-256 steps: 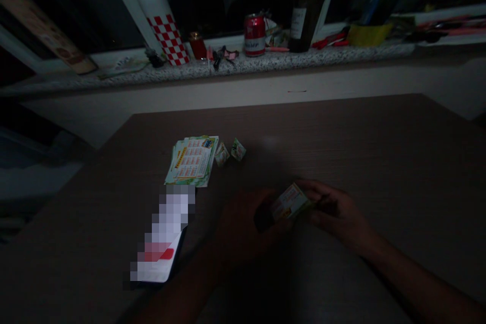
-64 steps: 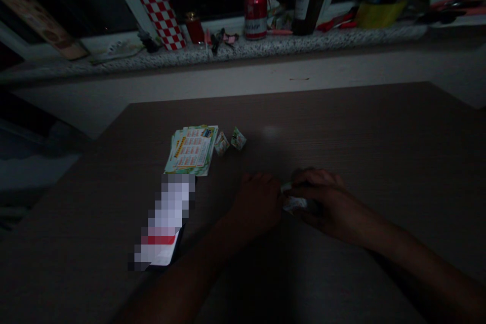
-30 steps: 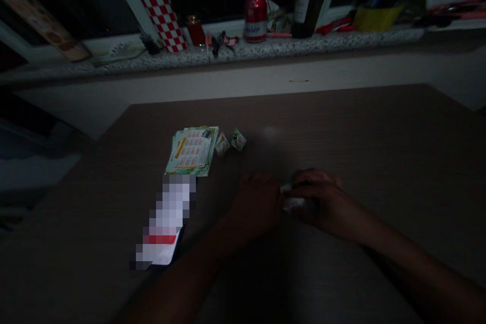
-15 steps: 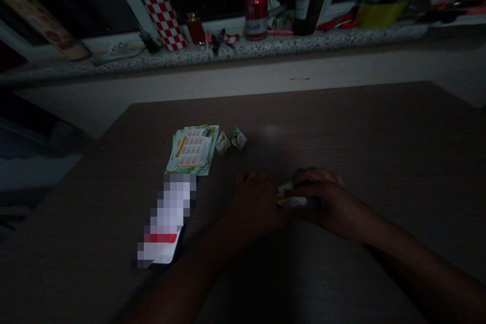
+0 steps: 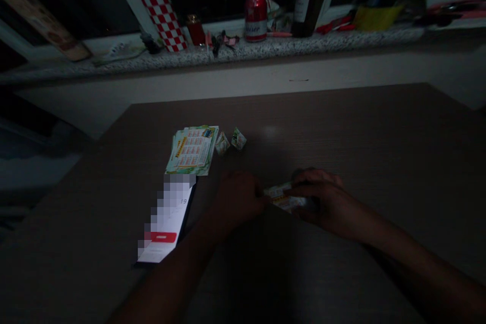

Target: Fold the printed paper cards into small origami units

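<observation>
A printed paper slip, white and green with orange marks, lies between my two hands low over the table. My left hand is closed at the slip's left end, its fingertips mostly hidden in shadow. On the right end, my right hand grips the slip between thumb and fingers. Beyond my left hand is a stack of similar printed slips. Two small folded paper pieces stand beside the stack.
A lit phone lies left of my left forearm on the brown table. Along the stone windowsill behind stand a red can, a dark bottle, a checkered red-and-white bottle and a yellow container.
My left hand has moved left, away from my right hand, and more of the paper slip shows between them. My right hand has stayed nearly in place.
</observation>
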Available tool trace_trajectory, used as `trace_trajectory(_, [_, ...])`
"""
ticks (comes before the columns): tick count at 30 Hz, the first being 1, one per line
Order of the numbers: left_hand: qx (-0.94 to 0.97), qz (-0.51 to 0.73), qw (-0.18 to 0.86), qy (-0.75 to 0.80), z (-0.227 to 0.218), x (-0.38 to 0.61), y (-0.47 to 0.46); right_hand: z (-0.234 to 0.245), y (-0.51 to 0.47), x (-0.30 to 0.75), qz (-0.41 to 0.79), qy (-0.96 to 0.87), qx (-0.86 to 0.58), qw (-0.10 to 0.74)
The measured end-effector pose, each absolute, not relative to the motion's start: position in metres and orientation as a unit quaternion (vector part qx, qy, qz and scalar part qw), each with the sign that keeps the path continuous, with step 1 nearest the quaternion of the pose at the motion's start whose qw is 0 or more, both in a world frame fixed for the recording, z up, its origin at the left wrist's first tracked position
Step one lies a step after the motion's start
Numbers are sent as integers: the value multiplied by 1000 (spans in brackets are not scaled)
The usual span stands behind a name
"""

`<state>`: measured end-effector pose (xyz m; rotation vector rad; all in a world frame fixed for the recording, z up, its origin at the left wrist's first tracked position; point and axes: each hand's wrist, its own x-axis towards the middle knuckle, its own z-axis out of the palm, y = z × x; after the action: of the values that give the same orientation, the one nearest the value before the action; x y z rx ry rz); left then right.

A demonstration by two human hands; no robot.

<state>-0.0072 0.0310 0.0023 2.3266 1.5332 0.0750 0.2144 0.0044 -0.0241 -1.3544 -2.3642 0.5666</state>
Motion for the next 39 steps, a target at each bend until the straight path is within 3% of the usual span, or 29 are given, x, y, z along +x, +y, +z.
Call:
trace_trajectory(7, [817,69,192,539,-2,-14,28,-21,5,218,208,-847,-456,174])
trace_trajectory(14, [863,135,214,437,-3,-13,13,-13,6,218,216,-870,-411,169])
trace_trajectory(21, [894,147,175,386,-6,-12,17,-8,11,216,223,-878,-360,223])
trace_trajectory(30, [892,239,104,370,0,-13,13,-6,12,212,78,-875,-307,367])
trace_trajectory(39, [885,295,62,356,6,-11,8,0,9,211,9,-873,-300,386])
